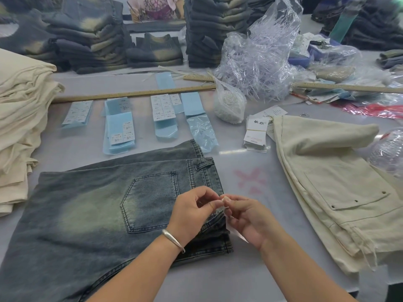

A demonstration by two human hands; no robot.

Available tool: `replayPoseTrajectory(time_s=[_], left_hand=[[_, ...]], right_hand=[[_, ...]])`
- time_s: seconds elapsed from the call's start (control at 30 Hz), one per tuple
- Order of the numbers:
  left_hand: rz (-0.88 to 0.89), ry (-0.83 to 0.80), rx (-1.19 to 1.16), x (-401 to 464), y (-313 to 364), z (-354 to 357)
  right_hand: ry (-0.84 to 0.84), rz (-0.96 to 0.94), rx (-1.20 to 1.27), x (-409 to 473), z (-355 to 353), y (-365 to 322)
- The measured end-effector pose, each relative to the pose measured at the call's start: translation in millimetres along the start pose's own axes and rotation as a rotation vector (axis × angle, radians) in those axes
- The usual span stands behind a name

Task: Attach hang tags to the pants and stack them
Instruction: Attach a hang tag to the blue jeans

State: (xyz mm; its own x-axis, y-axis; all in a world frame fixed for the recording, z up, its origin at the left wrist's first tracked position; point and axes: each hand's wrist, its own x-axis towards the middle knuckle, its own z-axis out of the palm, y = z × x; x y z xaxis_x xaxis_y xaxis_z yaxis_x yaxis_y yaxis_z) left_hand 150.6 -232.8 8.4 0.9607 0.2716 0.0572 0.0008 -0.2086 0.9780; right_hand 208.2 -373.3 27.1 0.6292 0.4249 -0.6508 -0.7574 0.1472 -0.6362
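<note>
Fingertips [214,203] of both hands meet in a pinch at lower centre of the frame, curled round something small and pale at the waistband edge of the jeans; what it is cannot be made out. The grey table [250,269] fills the frame. The washed-blue jeans [91,214] lie folded across the lower left, back pocket up. Cream pants [327,182] lie at the right, a cream stack [19,118] at the left edge, dark jeans stacks [213,29] along the top. The left hand [192,212], a silver bangle [173,237] on its wrist, rests over the jeans; the right hand [245,219] is just beside it, a white slip under its palm. Hang tags [256,134] sit right of centre, near the cream pants.
</note>
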Motion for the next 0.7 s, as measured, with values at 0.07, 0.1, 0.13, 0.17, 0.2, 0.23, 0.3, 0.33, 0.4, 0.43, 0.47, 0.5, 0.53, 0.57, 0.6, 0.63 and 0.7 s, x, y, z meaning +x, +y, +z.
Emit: replayPoseTrajectory(time_s=[0.07, 0.1, 0.13, 0.17, 0.2, 0.23, 0.3, 0.33, 0.4, 0.43, 0.47, 0.5, 0.53, 0.57, 0.6, 0.63, 0.7], left_hand=[[-0.025, -0.015, -0.009, 1.5, -1.5, 0.4], [-0.045, -0.024, -0.017, 2.3, -2.3, 0.6], [-0.070, -0.032, -0.033, 2.9, -3.2, 0.4], [-0.096, -0.037, -0.053, 3.3, -4.5, 0.1], [-0.119, -0.037, -0.072, 3.4, -5.5, -0.1], [-0.136, -0.034, -0.084, 3.0, -6.3, -0.1], [-0.150, -0.021, -0.083, 2.0, -6.6, 0.8], [-0.148, -0.010, -0.067, 1.7, -6.0, 1.4], [-0.135, 0.016, -0.021, 2.0, -3.8, 2.6], [-0.127, 0.026, 0.011, 3.1, -2.3, 3.0], [-0.118, 0.027, 0.053, 4.5, -0.9, 2.6], [-0.111, 0.015, 0.104, 6.0, 0.1, 1.7], [-0.106, -0.016, 0.150, 7.1, 1.3, 0.4], [-0.101, -0.066, 0.174, 7.6, 2.0, -1.1], [-0.099, -0.127, 0.179, 7.0, 2.1, -2.4], [-0.093, -0.183, 0.181, 5.8, 1.2, -3.3], [-0.082, -0.202, 0.215, 1.9, -2.5, -3.2]], right_hand=[[0.003, 0.007, -0.017, 1.2, -0.9, -0.3], [0.009, 0.005, -0.022, 1.9, -0.9, 0.0], [0.017, 0.001, -0.031, 3.2, -1.3, 0.8], [0.025, -0.003, -0.048, 3.6, -1.4, 1.1], [0.028, -0.008, -0.067, 3.7, -1.0, 1.4], [0.027, -0.010, -0.086, 3.0, -0.1, 1.5], [0.025, -0.012, -0.105, 2.8, 0.3, 1.4], [0.025, -0.013, -0.107, 3.0, 0.2, 0.7], [0.023, -0.028, -0.098, 4.1, 0.3, -2.5], [0.019, -0.046, -0.094, 4.5, 0.8, -5.1], [0.013, -0.071, -0.094, 5.5, 1.1, -7.6], [0.008, -0.103, -0.101, 6.6, 1.6, -9.7], [0.006, -0.142, -0.120, 7.9, 1.6, -11.2], [0.005, -0.186, -0.153, 9.0, 1.4, -12.4], [0.002, -0.229, -0.198, 10.3, 1.2, -13.2], [-0.002, -0.267, -0.253, 11.7, 1.2, -13.5], [0.009, -0.339, -0.376, 15.1, -0.3, -12.8]])
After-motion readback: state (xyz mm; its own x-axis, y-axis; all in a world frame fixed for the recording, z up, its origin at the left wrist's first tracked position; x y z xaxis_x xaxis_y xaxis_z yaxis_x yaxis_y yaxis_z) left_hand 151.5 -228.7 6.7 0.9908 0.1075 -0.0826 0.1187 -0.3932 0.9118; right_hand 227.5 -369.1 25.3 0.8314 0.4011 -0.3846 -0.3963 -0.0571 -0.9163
